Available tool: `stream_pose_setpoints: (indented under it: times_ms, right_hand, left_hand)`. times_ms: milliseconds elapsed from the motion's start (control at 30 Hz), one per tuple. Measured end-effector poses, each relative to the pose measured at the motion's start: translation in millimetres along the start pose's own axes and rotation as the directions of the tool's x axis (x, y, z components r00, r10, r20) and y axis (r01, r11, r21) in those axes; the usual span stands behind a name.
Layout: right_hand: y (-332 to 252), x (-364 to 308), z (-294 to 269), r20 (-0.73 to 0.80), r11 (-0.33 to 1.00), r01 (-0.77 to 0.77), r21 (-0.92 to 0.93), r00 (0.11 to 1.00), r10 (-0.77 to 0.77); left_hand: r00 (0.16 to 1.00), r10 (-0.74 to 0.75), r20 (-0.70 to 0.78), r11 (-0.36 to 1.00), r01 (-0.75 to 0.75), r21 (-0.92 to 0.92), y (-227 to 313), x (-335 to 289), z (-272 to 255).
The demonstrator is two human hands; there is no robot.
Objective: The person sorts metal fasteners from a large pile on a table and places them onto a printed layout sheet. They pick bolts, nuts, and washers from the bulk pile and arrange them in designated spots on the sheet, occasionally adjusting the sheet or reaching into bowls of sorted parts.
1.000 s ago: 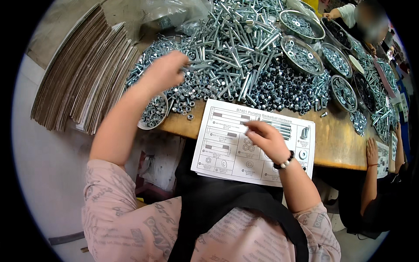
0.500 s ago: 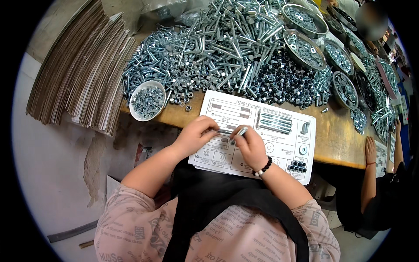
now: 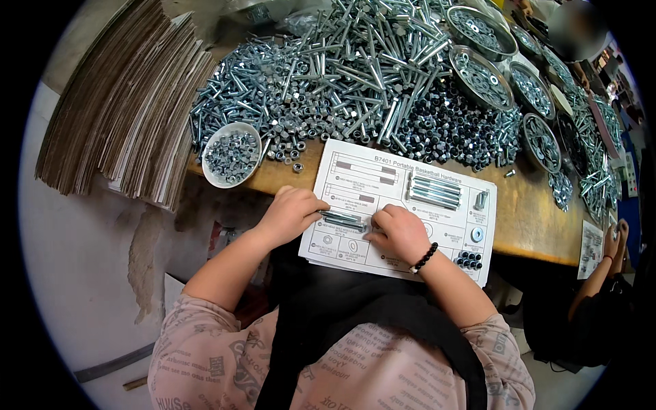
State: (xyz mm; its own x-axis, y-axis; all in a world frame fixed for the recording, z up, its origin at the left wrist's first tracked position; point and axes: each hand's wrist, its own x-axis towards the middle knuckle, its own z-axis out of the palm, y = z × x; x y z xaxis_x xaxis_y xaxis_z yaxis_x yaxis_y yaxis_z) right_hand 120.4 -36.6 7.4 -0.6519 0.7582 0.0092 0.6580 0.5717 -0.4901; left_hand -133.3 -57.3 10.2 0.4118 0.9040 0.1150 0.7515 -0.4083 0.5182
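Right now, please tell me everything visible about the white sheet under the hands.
The sheet is white, seemingly paper, printed in black with ruled boxes, drawings and text. It lies flat, slightly turned, atop similar sheets, overhanging the near edge of the table. Long bolts lie at its upper right; a short bolt, a washer and nuts are down its right side. The left hand and right hand partly cover it, flanking more bolts.

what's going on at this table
A person's left hand and right hand are at opposite ends of some slim bolts on a printed parts sheet; whether the fingers grip is unclear. Thicker bolts, a washer and dark-centred nuts also lie on the sheet. Beyond it are heaped bolts and loose nuts.
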Motion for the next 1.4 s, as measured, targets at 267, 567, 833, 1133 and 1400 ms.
stream_pose_setpoints:
  times_ms: [267,567,833,1133,1400]
  right_hand:
    - [-8,8,4,-0.080,1.000,0.006,0.016,0.997,-0.005]
    - [-9,0,-9,-0.105,0.998,0.000,0.061,0.994,0.006]
    - [8,-24,-24,-0.126,0.970,-0.120,0.213,0.981,0.149]
    - [10,-33,-30,-0.157,0.958,-0.125,0.258,0.973,0.170]
    - [11,-37,-25,-0.176,0.952,-0.080,0.296,0.975,0.136]
  left_hand:
    - [0.997,0.071,-0.014,0.997,-0.072,-0.021,4,7,0]
    - [0.972,-0.015,-0.234,1.000,0.019,0.013,-8,6,-28]
    - [0.954,-0.101,-0.283,0.803,0.246,0.542,-82,-2,-84]
    - [0.974,-0.207,-0.096,0.728,0.219,0.650,-81,10,-91]
    - [0.988,0.111,-0.109,0.994,-0.110,0.020,12,-3,-31]
